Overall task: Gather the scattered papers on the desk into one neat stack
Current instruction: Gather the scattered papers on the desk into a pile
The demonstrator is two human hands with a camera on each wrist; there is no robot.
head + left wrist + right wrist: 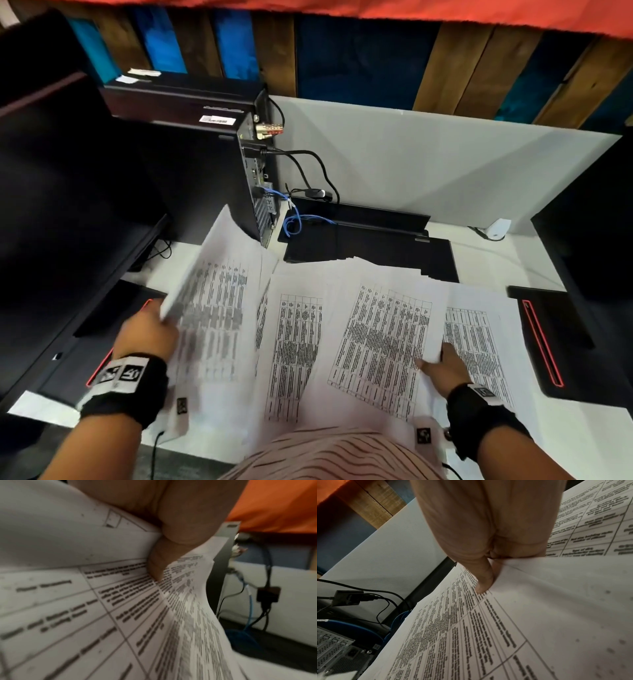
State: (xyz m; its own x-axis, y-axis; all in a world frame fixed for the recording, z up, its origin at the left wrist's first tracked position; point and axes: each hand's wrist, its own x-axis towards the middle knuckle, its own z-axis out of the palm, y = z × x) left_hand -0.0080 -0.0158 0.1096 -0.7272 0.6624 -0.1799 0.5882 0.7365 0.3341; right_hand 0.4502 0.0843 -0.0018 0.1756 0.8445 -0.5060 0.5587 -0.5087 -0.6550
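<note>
Several white sheets printed with tables lie fanned across the white desk (534, 431). My left hand (150, 329) pinches the left edge of a lifted, curling sheet (215, 294); the left wrist view shows my thumb (157, 566) pressed on that sheet (85, 601). My right hand (442, 366) pinches the right edge of the tilted middle sheet (387, 342), thumb on top. In the right wrist view the thumb (481, 580) and fingers clamp the sheet (488, 628). Another sheet (294, 346) lies between the two, and a further one (479, 342) lies under my right hand.
A black computer tower (191, 164) with cables (308, 171) stands behind the papers at left. A black closed laptop (370, 243) lies at the back. Black monitors stand on bases (555, 342) at both sides. A white partition (428, 161) closes the desk's rear.
</note>
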